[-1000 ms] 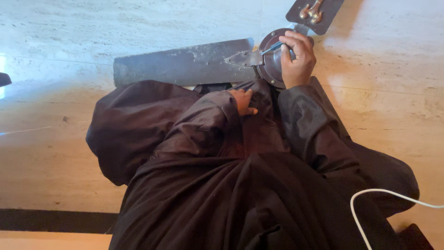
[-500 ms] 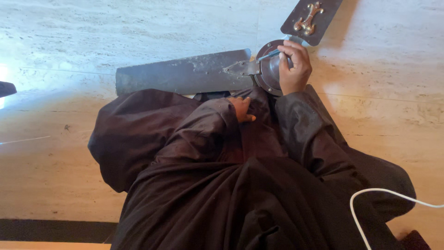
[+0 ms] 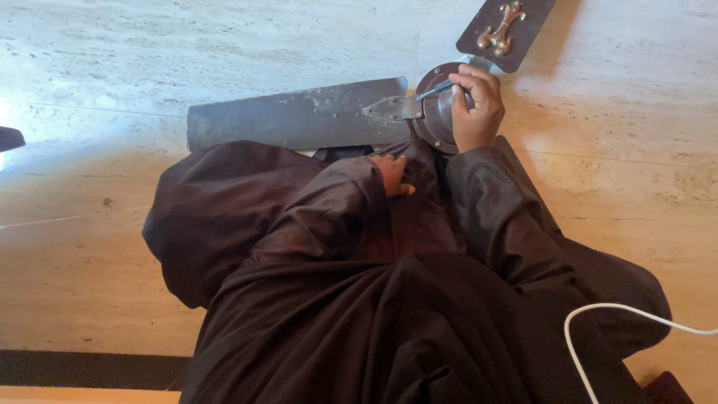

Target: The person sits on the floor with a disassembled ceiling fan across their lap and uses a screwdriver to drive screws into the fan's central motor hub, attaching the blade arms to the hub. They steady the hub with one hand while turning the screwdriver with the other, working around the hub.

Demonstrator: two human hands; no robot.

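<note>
A dark ceiling fan lies on the pale stone floor, its round motor hub [image 3: 434, 112] just beyond my knees. One long dusty blade [image 3: 292, 118] stretches left from the hub; another blade [image 3: 508, 30] with a brass ornament points up right. My right hand [image 3: 477, 108] rests on the hub, shut on a blue-handled screwdriver [image 3: 436, 90] whose tip points toward the blade bracket [image 3: 389, 108]. My left hand [image 3: 393, 173] lies on my lap against the dark robe, mostly hidden by the sleeve.
My dark robe [image 3: 359, 299] covers the lower middle of the view. A white cable [image 3: 621, 322] loops at the lower right. A dark object [image 3: 9, 138] shows at the left edge. A black strip [image 3: 82, 368] runs along the floor at the bottom left.
The view has shifted slightly, so the fan sits a little higher and to the right. My right hand stays on the hub with the screwdriver; the left hand has barely moved.
</note>
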